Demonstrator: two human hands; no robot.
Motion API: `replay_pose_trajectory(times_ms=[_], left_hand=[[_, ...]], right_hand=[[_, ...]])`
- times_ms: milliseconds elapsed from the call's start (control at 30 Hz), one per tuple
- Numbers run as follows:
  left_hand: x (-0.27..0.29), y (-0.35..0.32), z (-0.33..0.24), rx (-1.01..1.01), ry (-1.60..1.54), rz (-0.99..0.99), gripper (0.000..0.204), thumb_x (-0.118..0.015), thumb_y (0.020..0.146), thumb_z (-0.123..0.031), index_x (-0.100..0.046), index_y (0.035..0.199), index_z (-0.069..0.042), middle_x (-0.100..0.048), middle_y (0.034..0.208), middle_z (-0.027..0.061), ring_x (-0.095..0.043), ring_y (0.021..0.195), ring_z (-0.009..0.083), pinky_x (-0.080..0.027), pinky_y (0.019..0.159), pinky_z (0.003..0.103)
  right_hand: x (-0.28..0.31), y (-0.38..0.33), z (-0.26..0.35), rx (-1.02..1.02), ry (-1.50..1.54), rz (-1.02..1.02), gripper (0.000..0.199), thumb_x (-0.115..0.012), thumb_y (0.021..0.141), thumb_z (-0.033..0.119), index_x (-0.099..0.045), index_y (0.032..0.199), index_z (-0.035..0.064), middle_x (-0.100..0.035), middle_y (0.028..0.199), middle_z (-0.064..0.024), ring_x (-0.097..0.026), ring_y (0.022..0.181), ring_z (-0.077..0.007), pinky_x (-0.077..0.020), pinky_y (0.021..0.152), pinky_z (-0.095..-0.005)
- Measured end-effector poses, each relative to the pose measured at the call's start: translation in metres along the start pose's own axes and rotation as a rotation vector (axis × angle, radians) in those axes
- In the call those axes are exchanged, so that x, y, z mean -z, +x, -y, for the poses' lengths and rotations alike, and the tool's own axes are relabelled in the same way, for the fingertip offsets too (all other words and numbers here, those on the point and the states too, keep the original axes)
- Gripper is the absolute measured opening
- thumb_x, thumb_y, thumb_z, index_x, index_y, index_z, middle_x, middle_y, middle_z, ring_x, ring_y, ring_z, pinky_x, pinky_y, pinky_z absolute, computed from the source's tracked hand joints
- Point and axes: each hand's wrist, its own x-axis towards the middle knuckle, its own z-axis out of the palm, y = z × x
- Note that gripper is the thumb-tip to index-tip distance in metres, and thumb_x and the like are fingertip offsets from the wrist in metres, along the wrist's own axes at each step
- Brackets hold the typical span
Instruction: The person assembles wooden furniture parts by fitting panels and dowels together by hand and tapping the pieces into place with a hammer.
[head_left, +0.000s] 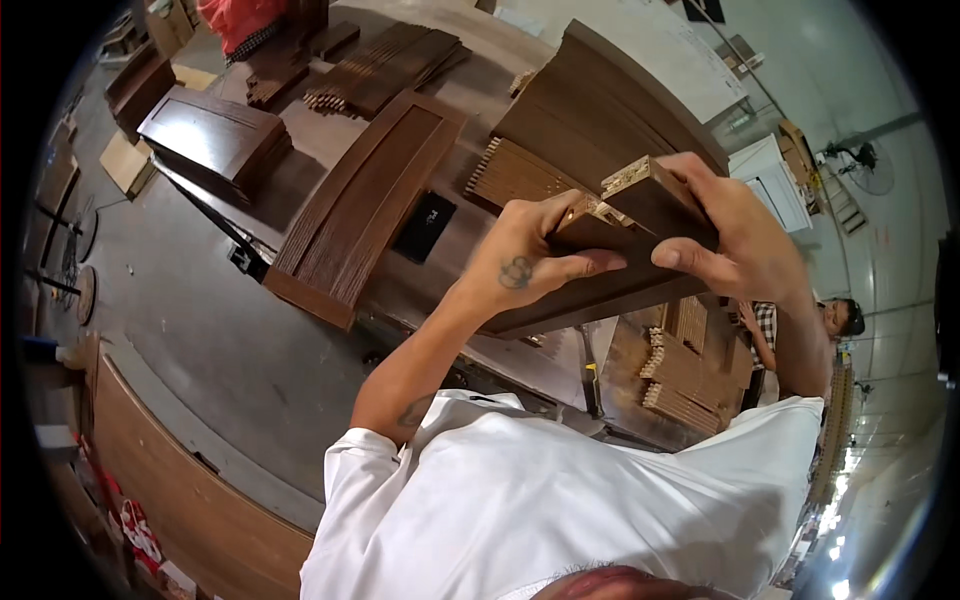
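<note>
My left hand [535, 245] is closed around a dark brown wooden strip [592, 236], its thumb lying along the near face. In my right hand [735, 220], another brown strip [665, 205] is gripped between thumb and fingers. Both strips show pale, rough raw ends, held close together; whether they touch I cannot tell. Behind and below them lies a dark brown panel [590, 290], partly covered by my hands. Just beyond my left hand is a stack of ridged brown strips [515, 175].
A large brown panel [610, 90] lies at the far side. To the left are a framed door panel [370, 200], a black pad [426, 226] and a panel stack [213, 135]. More strip bundles [690, 370] lie at the near right, beside another person [765, 325].
</note>
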Motion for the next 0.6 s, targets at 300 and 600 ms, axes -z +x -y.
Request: replay_pose_trajectory(times_ms=[300,600], left_hand=[[0.004,0.013,0.01,-0.097,0.052,0.096,0.043,-0.079,0.071,-0.023,-0.061,0.101,0.003,-0.069,0.082,0.0088,-0.063,0.076,0.0103,-0.05,0.07,0.026],[0.0,0.002,0.015,-0.193,0.015,0.039,0.033,-0.077,0.074,-0.02,-0.059,0.093,0.001,-0.062,0.074,0.0185,-0.057,0.064,0.0336,-0.046,0.062,0.034]], right_hand=[[0.028,0.032,0.013,0.253,-0.279,-0.037,0.093,-0.064,0.079,0.056,-0.021,0.146,0.0077,-0.042,0.139,-0.0222,-0.046,0.123,-0.0379,-0.0366,0.105,-0.0439],[-0.018,0.059,0.007,0.251,0.182,-0.106,0.103,-0.037,0.077,0.079,-0.015,0.148,0.0073,-0.013,0.153,-0.0185,-0.034,0.134,-0.038,-0.0274,0.11,-0.0495]])
